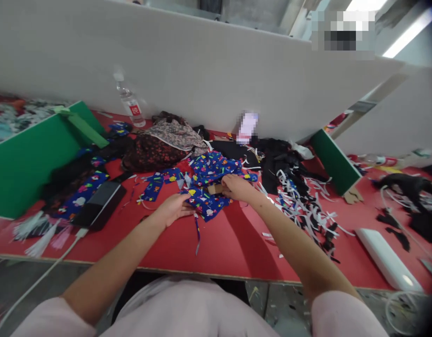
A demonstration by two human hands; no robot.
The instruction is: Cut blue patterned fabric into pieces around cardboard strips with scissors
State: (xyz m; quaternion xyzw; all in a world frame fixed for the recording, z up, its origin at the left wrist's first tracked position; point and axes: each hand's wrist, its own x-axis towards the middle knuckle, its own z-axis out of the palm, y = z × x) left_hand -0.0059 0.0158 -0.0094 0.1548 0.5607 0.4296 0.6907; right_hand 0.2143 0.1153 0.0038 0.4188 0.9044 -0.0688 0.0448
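Note:
A piece of blue fabric with a bright printed pattern (208, 202) lies on the red table (230, 243). My left hand (174, 208) rests on its left edge, fingers together and pressing it down. My right hand (237, 186) is closed on a small brown cardboard piece (215, 189) lying on the blue fabric. More blue patterned pieces (216, 167) sit just behind.
A phone (100, 203) on a white cable lies at the left, beside a green board (30, 161). A water bottle (130, 103) stands at the white back wall. Dark floral cloth (153, 150), black fabric (275, 161) and white and black strips (307, 206) litter the right.

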